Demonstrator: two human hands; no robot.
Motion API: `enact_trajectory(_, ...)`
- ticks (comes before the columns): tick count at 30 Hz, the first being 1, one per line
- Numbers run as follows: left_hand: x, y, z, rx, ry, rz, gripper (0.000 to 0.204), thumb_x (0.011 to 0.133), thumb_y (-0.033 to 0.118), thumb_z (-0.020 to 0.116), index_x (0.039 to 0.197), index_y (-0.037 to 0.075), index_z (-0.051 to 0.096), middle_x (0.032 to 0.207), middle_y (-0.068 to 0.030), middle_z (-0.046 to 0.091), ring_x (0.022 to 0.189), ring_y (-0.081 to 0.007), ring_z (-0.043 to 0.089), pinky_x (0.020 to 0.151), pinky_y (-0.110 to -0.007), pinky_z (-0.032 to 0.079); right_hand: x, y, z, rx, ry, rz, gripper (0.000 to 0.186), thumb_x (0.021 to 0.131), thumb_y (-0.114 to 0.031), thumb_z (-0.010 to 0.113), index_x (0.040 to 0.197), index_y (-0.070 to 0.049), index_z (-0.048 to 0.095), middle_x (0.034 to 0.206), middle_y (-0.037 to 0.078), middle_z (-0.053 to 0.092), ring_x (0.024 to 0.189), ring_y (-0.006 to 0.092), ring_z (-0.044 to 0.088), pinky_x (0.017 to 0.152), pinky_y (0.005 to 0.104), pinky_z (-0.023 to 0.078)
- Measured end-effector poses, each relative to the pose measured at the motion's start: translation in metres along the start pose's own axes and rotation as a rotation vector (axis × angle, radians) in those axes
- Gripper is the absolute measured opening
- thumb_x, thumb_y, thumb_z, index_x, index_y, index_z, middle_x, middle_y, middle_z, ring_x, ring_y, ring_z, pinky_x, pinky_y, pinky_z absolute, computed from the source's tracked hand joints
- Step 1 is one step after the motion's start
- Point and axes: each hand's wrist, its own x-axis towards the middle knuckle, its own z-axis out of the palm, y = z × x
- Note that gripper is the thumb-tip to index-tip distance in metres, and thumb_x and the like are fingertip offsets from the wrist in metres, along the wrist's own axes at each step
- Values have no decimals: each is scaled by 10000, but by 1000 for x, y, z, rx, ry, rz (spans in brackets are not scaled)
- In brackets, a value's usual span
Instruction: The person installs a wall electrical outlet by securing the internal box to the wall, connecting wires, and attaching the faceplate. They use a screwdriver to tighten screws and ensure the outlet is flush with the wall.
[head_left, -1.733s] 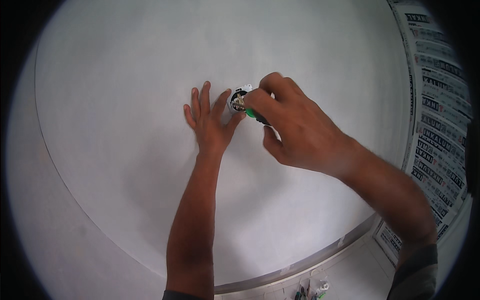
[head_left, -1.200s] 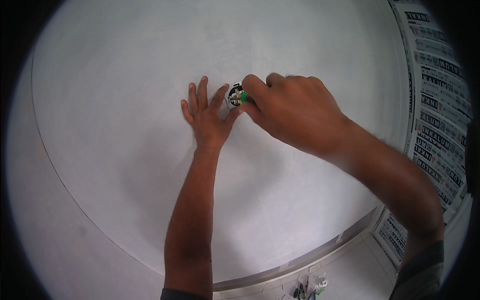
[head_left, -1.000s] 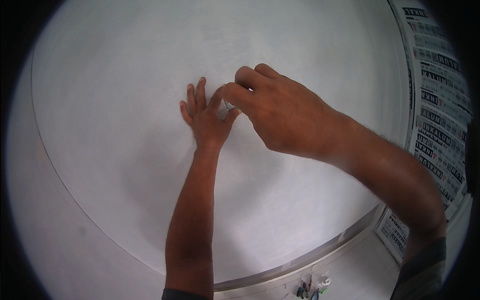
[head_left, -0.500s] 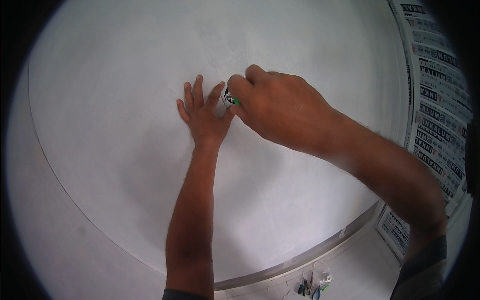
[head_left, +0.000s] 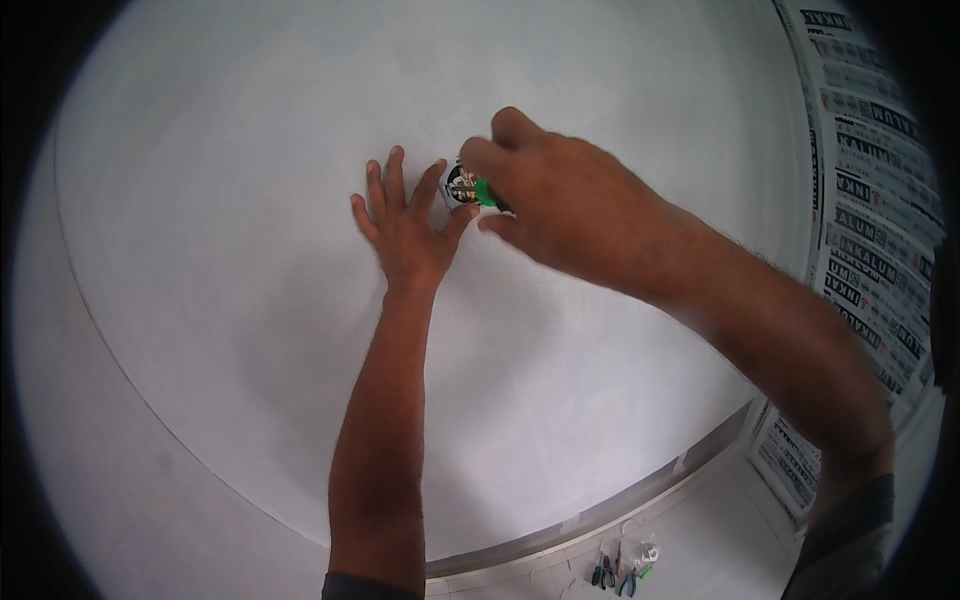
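A small electrical fitting (head_left: 459, 178), with a pale frame and a dark, metallic inside, sits on the white wall. My left hand (head_left: 410, 235) lies against the wall beside it, fingers spread; index finger and thumb reach the fitting's left and lower edges. From the right, my right hand (head_left: 585, 210) closes around a screwdriver (head_left: 487, 193) with a green handle. The shaft points left across the fitting, but its tip is too small to make out. Most of the handle is hidden in my palm.
Down on the tiled floor lie pliers (head_left: 628, 583), other hand tools (head_left: 603, 575) and a clear plastic bag (head_left: 645, 545). A grey skirting strip (head_left: 640, 492) runs along the wall's foot. At right stands a frame (head_left: 870, 230) covered in printed protective film.
My right hand has drawn slightly right and its fingers have loosened and shifted, baring more of the green handle and the fitting. My left hand has barely moved.
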Motion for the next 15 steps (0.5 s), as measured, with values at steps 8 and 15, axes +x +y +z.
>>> enact_trajectory(8,-1,6,-7,-30,-22,-21,671,792,510,880,1388,278,678,1672,-98,363,1604,-355,175,1264,-623,46,3,-3,-18,-9,-194,94,296,885,11,693,1177,26,641,1080,196,647,895,314,735,721,391,627)
enact_trajectory(15,0,2,-10,-46,-25,-23,672,792,515,877,1383,258,686,1673,-96,359,1603,-355,173,1265,-618,50,1,2,-1,-14,-51,-73,298,896,-46,738,1173,22,656,1080,192,648,886,337,730,745,404,616)
